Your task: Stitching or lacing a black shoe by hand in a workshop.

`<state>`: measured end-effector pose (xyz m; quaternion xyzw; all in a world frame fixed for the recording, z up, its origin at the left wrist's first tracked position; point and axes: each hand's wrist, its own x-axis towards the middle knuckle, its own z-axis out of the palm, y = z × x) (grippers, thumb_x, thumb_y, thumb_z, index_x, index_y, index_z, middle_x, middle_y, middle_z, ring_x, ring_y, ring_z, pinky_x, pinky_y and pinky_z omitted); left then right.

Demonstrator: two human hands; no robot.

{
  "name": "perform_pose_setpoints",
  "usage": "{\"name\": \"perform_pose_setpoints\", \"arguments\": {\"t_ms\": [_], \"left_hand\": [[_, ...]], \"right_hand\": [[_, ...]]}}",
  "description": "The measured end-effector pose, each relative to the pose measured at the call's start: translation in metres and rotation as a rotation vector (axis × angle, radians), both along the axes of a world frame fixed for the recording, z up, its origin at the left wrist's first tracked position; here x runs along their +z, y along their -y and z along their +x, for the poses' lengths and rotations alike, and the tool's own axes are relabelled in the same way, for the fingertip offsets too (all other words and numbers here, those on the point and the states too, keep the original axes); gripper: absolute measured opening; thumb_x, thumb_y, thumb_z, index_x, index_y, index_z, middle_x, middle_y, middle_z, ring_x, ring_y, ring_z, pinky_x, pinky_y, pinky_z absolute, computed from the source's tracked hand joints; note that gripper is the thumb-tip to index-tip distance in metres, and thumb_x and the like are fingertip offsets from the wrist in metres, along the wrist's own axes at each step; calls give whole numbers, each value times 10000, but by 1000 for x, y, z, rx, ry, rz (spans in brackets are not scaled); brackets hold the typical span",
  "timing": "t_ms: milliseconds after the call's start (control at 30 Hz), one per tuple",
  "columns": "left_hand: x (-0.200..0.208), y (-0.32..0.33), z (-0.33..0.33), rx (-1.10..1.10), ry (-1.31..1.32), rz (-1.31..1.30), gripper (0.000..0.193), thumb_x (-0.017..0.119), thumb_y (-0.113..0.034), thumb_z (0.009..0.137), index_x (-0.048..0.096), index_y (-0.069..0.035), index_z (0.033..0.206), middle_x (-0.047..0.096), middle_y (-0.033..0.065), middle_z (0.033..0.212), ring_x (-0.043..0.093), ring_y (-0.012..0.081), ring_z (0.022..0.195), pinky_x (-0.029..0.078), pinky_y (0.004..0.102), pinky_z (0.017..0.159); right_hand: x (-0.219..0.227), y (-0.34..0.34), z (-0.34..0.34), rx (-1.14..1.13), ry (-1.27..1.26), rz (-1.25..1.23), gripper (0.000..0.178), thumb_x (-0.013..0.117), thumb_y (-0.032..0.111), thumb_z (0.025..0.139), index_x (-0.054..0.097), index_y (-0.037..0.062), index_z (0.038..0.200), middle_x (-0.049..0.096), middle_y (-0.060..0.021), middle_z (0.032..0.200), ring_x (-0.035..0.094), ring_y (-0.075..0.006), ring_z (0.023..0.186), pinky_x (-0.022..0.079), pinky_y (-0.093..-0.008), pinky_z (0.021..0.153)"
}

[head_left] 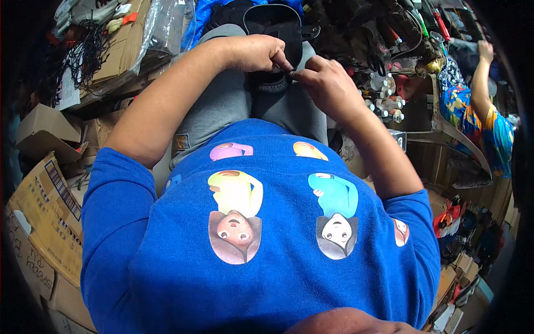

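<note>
A black article with a rounded dark opening and a ribbed lower edge (271, 87) rests on my lap between my knees; its exact kind is hard to make out. From the left, my left hand (260, 54) reaches over it, fingers curled and pointing down at its edge. My right hand (328, 83) comes in from the other side, thumb and forefinger pinched close to the left fingertips. Both hands are closed at the same spot on the black article. Whatever small piece lies between the fingertips is too small to tell.
Cardboard boxes (50, 131) and a plastic-wrapped stack (161, 33) stand at my left. Small clear bottles (389, 103) cluster at my right, below piled dark goods. Further right, another person's arm (483, 78) and bright patterned sleeve show.
</note>
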<state>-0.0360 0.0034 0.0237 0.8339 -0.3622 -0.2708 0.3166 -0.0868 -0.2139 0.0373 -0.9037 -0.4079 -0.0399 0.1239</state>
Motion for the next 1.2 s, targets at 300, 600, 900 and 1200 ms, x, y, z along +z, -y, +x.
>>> {"name": "perform_pose_setpoints", "arguments": {"t_ms": [300,600,900,1200], "left_hand": [[-22,3,9,133,226,-196,240,740,-36,668,696,-81,900,535,64,908,572,211,909,474,312,817],[-19,1,-25,465,462,-200,429,791,-130,637,599,-84,1018,530,81,1041,582,282,957,486,359,822],[-7,-60,-59,315,483,-31,186,636,-91,799,620,-42,978,638,163,876,623,320,824,491,390,745],[-25,-23,-45,262,680,-7,192,674,-118,752,628,-64,931,588,125,892,610,311,830,488,402,713]], "right_hand": [[13,-18,18,52,-86,-127,141,560,91,755,671,78,840,587,-118,836,604,-285,830,472,-403,742],[-21,-6,17,-167,-440,308,142,609,158,835,642,29,885,614,-95,793,624,-241,767,495,-370,689],[-1,79,15,131,-1456,1624,293,500,376,940,574,123,1068,518,2,818,478,-136,771,360,-492,973],[-16,80,15,-450,-877,536,376,639,287,858,629,75,1168,664,-26,958,588,-109,856,445,-273,807]]}}
